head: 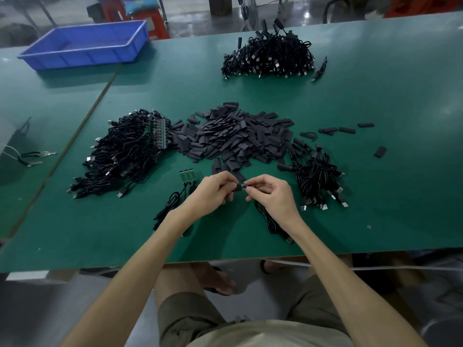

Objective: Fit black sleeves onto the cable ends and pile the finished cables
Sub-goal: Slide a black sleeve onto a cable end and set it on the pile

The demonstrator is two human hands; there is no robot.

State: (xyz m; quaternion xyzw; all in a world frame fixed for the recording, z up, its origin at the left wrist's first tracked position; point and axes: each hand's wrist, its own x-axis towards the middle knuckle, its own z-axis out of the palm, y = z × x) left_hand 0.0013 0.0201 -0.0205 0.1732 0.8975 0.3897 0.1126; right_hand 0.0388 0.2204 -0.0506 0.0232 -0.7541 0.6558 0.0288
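Note:
My left hand pinches a black sleeve just above the green table. My right hand pinches a cable end right against that sleeve, and the cable trails down under my right wrist. A heap of loose black sleeves lies beyond my hands. To the left is a big bundle of cables with bare board ends. A few cables with small green boards lie beside my left hand. A smaller pile of cables sits to the right.
Another large cable pile lies at the far side of the green table. A blue plastic bin stands at the far left. Pliers-like tools lie on the left table. Stray sleeves are scattered to the right.

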